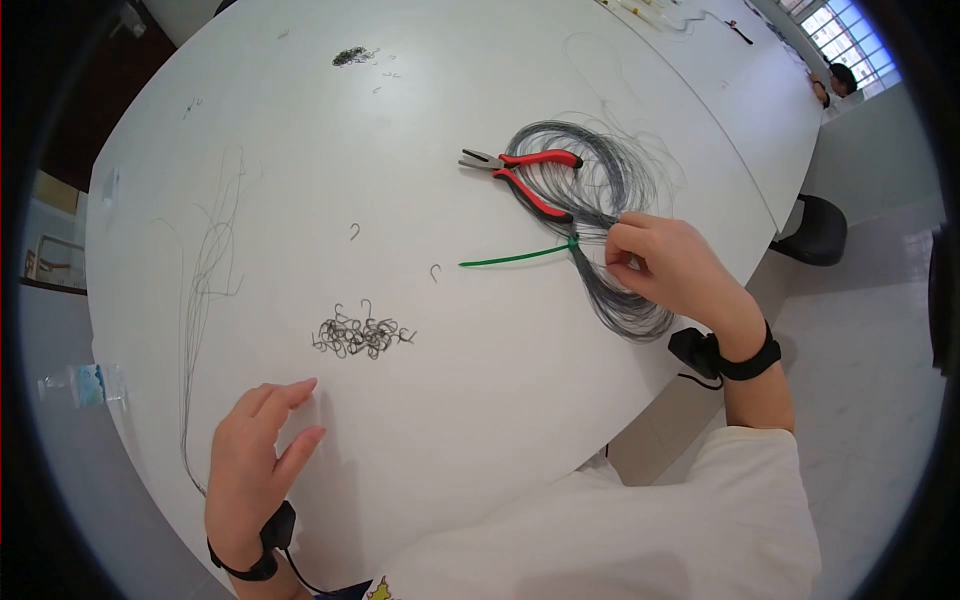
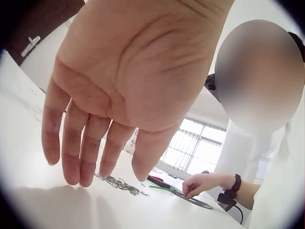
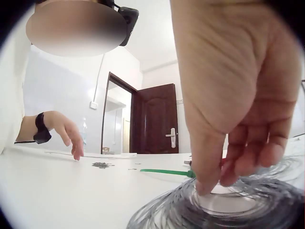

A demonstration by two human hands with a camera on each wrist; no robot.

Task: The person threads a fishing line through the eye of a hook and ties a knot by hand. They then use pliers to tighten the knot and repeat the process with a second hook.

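My right hand (image 1: 670,265) is over a coil of thin grey line (image 1: 625,320), its thumb and fingers bent down to the strands; whether they pinch a strand I cannot tell. A green cable tie (image 1: 515,257) binds the coil, its tail pointing left. Red-and-black-handled pliers (image 1: 535,192) lie across the coil's far part. My left hand (image 1: 258,450) hovers near the table's front with fingers apart and nothing in them. Just beyond it is a pile of small dark fish hooks (image 1: 362,335), and two single hooks (image 1: 435,272) lie farther off.
Loose long strands (image 1: 205,270) lie along the left of the white table (image 1: 450,400). A second small dark pile (image 1: 350,57) sits at the far side. By the left edge is a clear bottle (image 1: 90,385). A black chair (image 1: 815,230) stands to the right, and another person (image 1: 845,85) is at the far right.
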